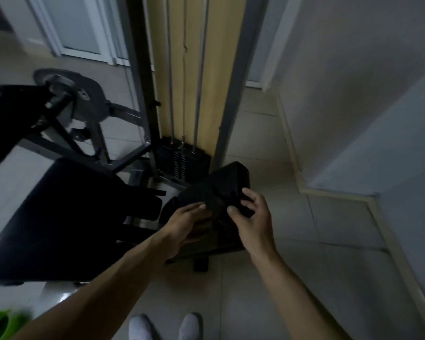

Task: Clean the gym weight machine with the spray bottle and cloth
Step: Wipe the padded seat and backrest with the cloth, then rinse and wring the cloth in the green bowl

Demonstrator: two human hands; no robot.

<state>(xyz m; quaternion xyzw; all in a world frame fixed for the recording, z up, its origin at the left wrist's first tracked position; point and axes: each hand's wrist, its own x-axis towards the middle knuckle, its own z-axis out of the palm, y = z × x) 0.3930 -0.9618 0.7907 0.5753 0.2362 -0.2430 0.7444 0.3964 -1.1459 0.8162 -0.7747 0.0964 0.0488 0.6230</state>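
The gym weight machine stands ahead, with its black weight stack (182,158) between grey uprights and steel guide rods. A black padded block (231,177) of the machine juts toward me. Over its near end lies a dark cloth (212,204), hard to tell apart from the pad in the dim light. My left hand (187,227) grips the cloth from the left with curled fingers. My right hand (252,217) pinches it from the right between thumb and fingers. No spray bottle can be clearly made out.
A large black seat pad (59,217) fills the left. Behind it are a grey pulley disc (84,94) and frame bars. A blurred green object (3,322) sits at the bottom left. White wall and skirting (341,192) close the right; my white shoes (165,327) stand on the tiled floor.
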